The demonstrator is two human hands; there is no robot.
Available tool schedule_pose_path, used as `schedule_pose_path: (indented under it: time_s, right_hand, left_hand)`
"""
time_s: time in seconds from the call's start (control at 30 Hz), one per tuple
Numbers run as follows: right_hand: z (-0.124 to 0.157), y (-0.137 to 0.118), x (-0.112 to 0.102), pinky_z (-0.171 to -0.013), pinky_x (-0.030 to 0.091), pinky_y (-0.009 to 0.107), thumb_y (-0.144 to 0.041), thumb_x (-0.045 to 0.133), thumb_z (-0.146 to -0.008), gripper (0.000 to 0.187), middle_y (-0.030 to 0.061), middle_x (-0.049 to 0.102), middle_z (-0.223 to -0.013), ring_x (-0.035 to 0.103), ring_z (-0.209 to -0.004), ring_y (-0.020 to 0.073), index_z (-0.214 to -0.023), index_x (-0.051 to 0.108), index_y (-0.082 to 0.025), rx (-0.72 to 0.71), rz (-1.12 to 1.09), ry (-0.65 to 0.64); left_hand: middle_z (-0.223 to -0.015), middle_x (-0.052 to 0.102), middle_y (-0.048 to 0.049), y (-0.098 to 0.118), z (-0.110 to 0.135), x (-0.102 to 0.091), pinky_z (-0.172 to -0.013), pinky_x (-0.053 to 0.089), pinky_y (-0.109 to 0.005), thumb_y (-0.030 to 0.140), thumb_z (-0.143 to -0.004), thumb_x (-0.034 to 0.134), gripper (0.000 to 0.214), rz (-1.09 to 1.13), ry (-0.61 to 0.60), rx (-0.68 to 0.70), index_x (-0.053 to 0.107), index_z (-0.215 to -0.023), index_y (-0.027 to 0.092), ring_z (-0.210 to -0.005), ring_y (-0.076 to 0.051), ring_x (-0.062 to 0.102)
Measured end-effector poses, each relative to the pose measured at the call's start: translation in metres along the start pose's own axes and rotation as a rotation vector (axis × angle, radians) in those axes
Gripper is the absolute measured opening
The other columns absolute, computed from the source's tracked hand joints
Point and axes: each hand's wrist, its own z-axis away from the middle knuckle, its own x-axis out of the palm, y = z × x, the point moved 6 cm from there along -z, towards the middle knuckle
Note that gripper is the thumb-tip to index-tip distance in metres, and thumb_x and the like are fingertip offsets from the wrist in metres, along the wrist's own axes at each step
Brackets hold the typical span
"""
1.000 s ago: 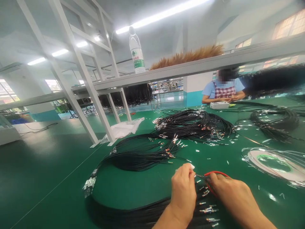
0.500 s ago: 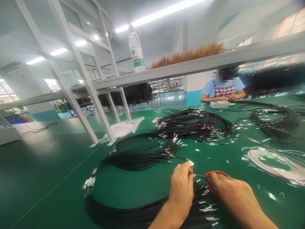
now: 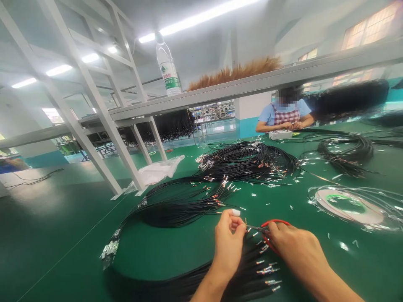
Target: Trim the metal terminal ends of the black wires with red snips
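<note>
In front of me, my right hand (image 3: 291,243) is wrapped round the red-handled scissors (image 3: 277,222). Their thin dark blades point left, toward the fingertips of my left hand (image 3: 231,235). That hand pinches a thin cable end (image 3: 246,221) between thumb and forefinger, and another of its fingers wears a white cover (image 3: 236,212). The blade tips are close to the pinched end; I cannot tell whether they touch it. Under both hands lies a bundle of black cables (image 3: 176,283), their metal-tipped ends fanned out to the right.
More black cable bundles (image 3: 182,209) lie ahead on the green table (image 3: 151,247), with small clear scraps scattered about. On the right is a pale coil (image 3: 349,205). A shelf frame (image 3: 116,155) stands at left, holding a water bottle (image 3: 169,69). Across the table sits another person (image 3: 285,115).
My view has turned slightly, shifting the scene left. My left hand has rolled so its thumb and fingertips show more. The scissors stay beside its fingertips.
</note>
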Motion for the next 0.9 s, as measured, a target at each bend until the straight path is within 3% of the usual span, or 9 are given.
schedule_pose_path:
  time_s: [0.37,0.5,0.57,0.67,0.77,0.9]
  right_hand:
    - [0.000,0.003,0.005,-0.041,0.032,0.025,-0.005,0.065,-0.076,0.013,0.0043,0.068,-0.059,0.066,-0.052,0.0242,-0.073,0.068,-0.017,0.022,-0.123,-0.077]
    - [0.000,0.011,0.015,-0.041,0.029,0.024,-0.007,0.065,-0.077,0.013,0.0017,0.068,-0.055,0.067,-0.050,0.0238,-0.075,0.069,-0.019,0.058,-0.140,-0.116]
    - [0.001,0.022,0.020,-0.040,0.028,0.025,-0.019,0.063,-0.083,0.007,0.0032,0.068,-0.055,0.067,-0.050,0.0262,-0.080,0.070,-0.020,0.130,-0.126,-0.118]
    - [0.003,0.042,0.028,-0.042,0.030,0.027,-0.038,0.053,-0.090,0.024,0.0071,0.070,-0.061,0.067,-0.057,0.0296,-0.087,0.070,-0.021,0.327,-0.164,-0.174]
    - [0.005,0.050,0.035,-0.047,0.034,0.028,-0.045,0.043,-0.092,0.034,0.0070,0.072,-0.071,0.067,-0.066,0.0296,-0.082,0.069,-0.024,0.450,-0.320,-0.312]
    - [0.005,0.047,0.039,-0.051,0.036,0.029,-0.049,0.035,-0.091,0.041,0.0046,0.067,-0.066,0.061,-0.065,0.0267,-0.068,0.059,-0.026,0.497,-0.532,-0.400]
  left_hand:
    - [-0.069,0.056,0.0018,0.003,0.000,0.002,-0.065,0.042,-0.023,0.013,-0.069,0.058,0.019,0.236,-0.015,-0.101,0.051,-0.086,0.015,-0.064,-0.010,0.052]
    - [-0.074,0.057,0.0010,0.009,-0.003,-0.007,-0.068,0.043,-0.024,0.017,-0.071,0.060,0.021,0.287,0.014,-0.085,0.051,-0.090,0.016,-0.067,-0.011,0.054]
    - [-0.071,0.057,0.0014,0.010,-0.007,-0.019,-0.066,0.043,-0.024,0.023,-0.076,0.058,0.018,0.178,0.072,-0.041,0.051,-0.091,0.017,-0.065,-0.011,0.054]
    - [-0.066,0.057,0.0013,0.007,-0.012,-0.031,-0.063,0.039,-0.026,0.027,-0.081,0.053,0.011,-0.190,0.102,0.025,0.055,-0.088,0.018,-0.062,-0.013,0.052]
    - [-0.074,0.061,-0.0010,-0.003,-0.013,-0.026,-0.065,0.038,-0.026,0.013,-0.075,0.054,0.009,-0.489,-0.028,0.043,0.059,-0.082,0.018,-0.066,-0.014,0.053]
    - [-0.074,0.062,-0.0011,-0.014,-0.005,-0.008,-0.064,0.037,-0.025,0.008,-0.072,0.053,0.015,-0.574,-0.265,0.016,0.061,-0.080,0.018,-0.068,-0.014,0.053]
